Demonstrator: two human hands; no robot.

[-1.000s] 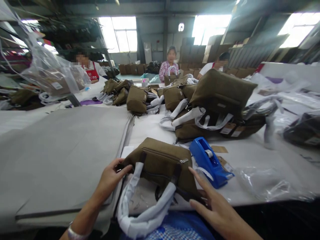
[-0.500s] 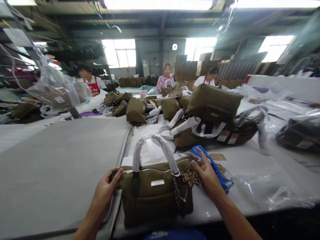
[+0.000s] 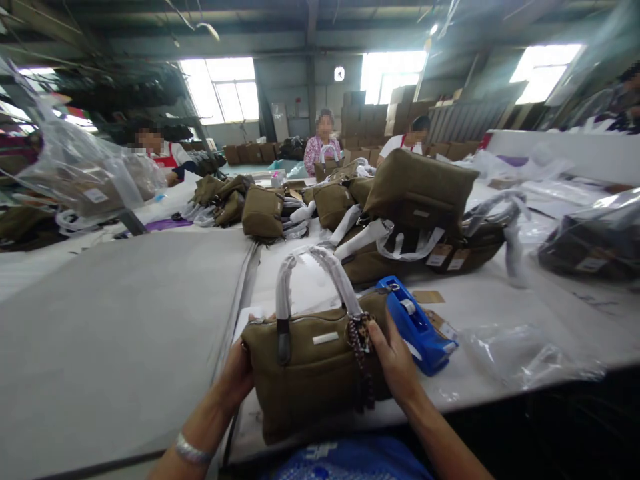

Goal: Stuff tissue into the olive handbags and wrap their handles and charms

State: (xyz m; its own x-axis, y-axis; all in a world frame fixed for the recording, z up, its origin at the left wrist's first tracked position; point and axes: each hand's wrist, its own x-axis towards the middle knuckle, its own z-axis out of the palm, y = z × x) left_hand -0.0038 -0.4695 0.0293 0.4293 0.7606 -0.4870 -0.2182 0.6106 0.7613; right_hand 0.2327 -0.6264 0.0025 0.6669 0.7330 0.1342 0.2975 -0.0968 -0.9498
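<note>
- Daylight glares through the back windows (image 3: 197,83), their panes blown out to white; the roof (image 3: 280,30) above stays dim.
- Pale, hazy streaks wash over the upper right; contrast there is weak.
- The counter (image 3: 150,327) is evenly and softly lit, grey-white; the space under its right edge falls nearly black.
- The held bag (image 3: 310,373) is shaded toward its underside; small highlights glint on the clear plastic (image 3: 530,357).
- Wide-angle stretching smears the outer edges; the background is soft, fine detail lost; coarse pixel blocks cover the distant faces.
</note>
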